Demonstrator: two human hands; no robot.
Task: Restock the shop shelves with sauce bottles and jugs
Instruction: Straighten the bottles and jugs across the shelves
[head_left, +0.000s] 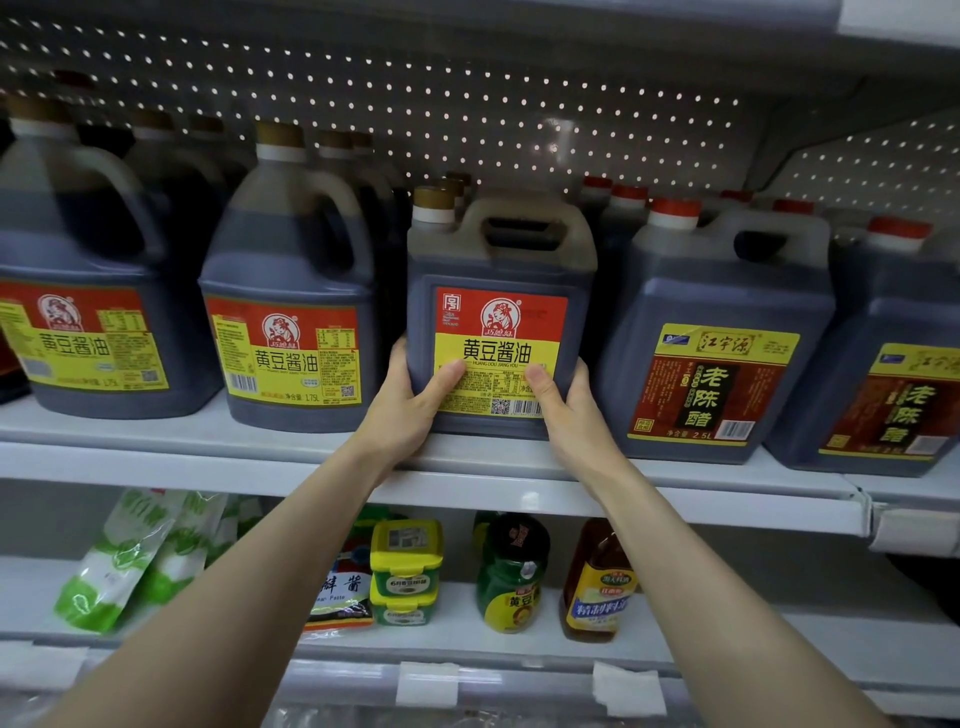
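The square soy sauce jug (498, 317) is labelled 黄豆酱油, HUANG DOU JIANG YOU; the rounder jug (291, 332) beside it adds 1.75L; the vinegar jug (712, 384) reads 老陈醋, 2.5L.

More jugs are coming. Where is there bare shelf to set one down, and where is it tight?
Widest bare patch: the lower shelf, right of the amber bottle. The upper shelf is crowded: the soy jug, gripped by left hand and right hand, stands close between the 1.75L jug and the vinegar jug, with rows behind.
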